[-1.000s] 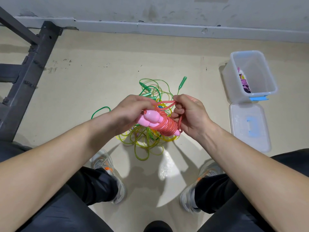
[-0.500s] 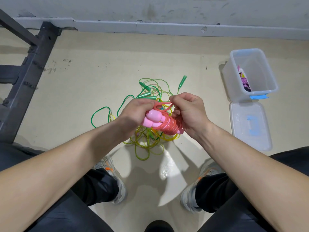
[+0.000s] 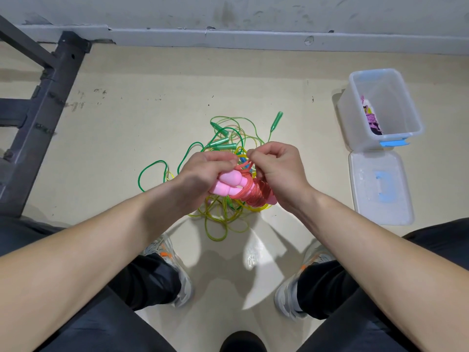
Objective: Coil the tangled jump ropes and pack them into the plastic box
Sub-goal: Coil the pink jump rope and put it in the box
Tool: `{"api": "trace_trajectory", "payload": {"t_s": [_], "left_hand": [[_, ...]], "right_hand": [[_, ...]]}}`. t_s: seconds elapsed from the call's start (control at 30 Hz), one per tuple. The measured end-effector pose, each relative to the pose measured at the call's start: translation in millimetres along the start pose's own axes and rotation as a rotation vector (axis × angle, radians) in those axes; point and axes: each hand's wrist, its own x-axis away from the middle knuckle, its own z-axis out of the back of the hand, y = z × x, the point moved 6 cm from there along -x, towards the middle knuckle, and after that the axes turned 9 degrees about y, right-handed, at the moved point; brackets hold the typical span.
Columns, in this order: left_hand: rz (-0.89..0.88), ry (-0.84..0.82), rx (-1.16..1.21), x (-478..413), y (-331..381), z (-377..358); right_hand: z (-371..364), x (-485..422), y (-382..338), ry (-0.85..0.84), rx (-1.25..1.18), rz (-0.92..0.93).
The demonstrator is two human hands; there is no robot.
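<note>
L hand (image 3: 203,171) grips pink handles (image 3: 228,185) w/ red rope coiled round; R hand (image 3: 276,171) fingers pinch rope end, over tangled ropes (image 3: 223,214) on floor

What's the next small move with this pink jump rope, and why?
Probably tuck the loose loop under the wound cord: your right hand pinches that loop, your left hand grips the pink handles, and little cord is left free.

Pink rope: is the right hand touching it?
Touching. The head view shows the right hand pinching a loop of the pink rope at its fingertips, with no gap. The left hand grips the rope's handles.
</note>
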Motion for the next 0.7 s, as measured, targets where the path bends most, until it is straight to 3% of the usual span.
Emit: {"api": "trace_trajectory", "payload": {"t_s": [0.3,0.5,0.7], "left_hand": [[-0.201,0.183,-0.094,3.9,2.3,1.9],[-0.230,0.253,-0.094,5.1,2.5,3.9],[-0.169,0.236,-0.057,7.6,-5.2,-1.6]], "right_hand": [[-9.9,6.9,0.3,-0.118,0.173,0.176],[-11.3,4.0,3.2,-0.176,0.165,0.219],[-12.0,0.0,7.5,-0.122,0.396,0.334]]}}
